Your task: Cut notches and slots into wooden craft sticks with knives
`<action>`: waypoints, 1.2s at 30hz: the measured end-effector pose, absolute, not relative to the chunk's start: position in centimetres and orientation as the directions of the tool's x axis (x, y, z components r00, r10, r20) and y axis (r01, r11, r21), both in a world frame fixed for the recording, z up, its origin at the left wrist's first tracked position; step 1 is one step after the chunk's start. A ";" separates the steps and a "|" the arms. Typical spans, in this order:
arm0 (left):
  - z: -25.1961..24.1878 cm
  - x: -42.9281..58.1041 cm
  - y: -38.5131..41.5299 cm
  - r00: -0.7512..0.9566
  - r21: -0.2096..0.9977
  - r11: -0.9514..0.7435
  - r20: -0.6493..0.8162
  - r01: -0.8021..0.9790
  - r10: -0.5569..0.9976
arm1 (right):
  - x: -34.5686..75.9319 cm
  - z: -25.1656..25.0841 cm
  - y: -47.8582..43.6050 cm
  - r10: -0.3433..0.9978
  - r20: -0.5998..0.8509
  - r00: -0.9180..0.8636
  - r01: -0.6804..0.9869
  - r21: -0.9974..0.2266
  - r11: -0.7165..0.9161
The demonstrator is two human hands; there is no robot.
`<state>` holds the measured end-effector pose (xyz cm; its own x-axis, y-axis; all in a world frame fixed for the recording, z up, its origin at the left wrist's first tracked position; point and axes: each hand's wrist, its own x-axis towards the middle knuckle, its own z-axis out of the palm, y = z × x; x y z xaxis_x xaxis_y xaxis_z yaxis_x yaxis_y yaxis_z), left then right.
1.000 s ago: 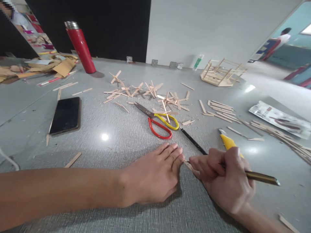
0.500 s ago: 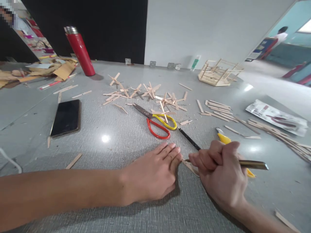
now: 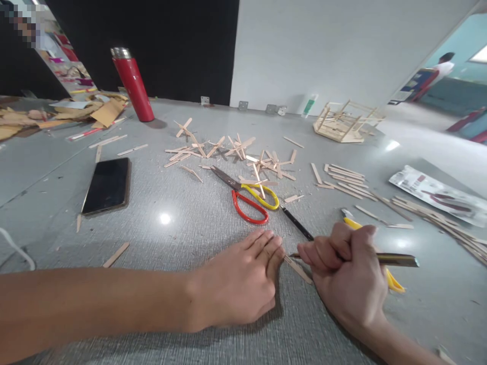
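My left hand (image 3: 239, 284) lies palm down on the table, its fingers together and pressing on one end of a wooden craft stick (image 3: 299, 268). The stick's free end points toward my right hand (image 3: 344, 271). That hand is closed around a slim brass-coloured craft knife (image 3: 399, 260), whose dark pointed tip is beside the stick near my left fingertips. I cannot tell whether the tip touches the wood. Beyond the hands lie scissors (image 3: 249, 205) with red and yellow handles and a black pen (image 3: 299, 224). A yellow cutter (image 3: 394, 282) lies partly hidden under my right hand.
Loose craft sticks (image 3: 236, 147) are scattered mid-table, with stacked sticks (image 3: 346, 177) at right. A stick frame (image 3: 338, 126), red bottle (image 3: 135, 88) and glue tube (image 3: 310, 105) stand near the back panel. A phone (image 3: 106, 185) is left; a white packet (image 3: 437, 192), right.
The view has shifted slightly, so the table things appear a little lower and further right. The knife tip has moved slightly off the stick's near side; both hands keep their places.
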<state>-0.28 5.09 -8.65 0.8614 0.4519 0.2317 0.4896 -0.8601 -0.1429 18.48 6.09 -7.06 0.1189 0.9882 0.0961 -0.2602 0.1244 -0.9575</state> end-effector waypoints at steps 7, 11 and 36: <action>-8.9 -0.2 4.9 0.850 -0.168 -0.846 0.267 0.506 0.455 | 18.5 -7.2 6.2 0.982 0.155 0.112 -0.238 -0.955 0.178; -9.2 -0.2 4.9 0.853 -0.179 -0.850 0.281 0.496 0.439 | 18.4 -7.4 6.3 0.985 0.140 0.104 -0.244 -0.956 0.162; -9.7 -0.5 5.0 0.865 -0.133 -0.872 0.261 0.472 0.428 | 18.0 -8.2 5.8 0.972 0.221 0.077 -0.353 -0.906 0.234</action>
<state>-0.49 5.05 -9.69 0.8651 0.4281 0.2614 0.4716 -0.8717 -0.1331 17.98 5.77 -8.23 0.0772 0.9722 0.2209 -0.3527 0.2338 -0.9061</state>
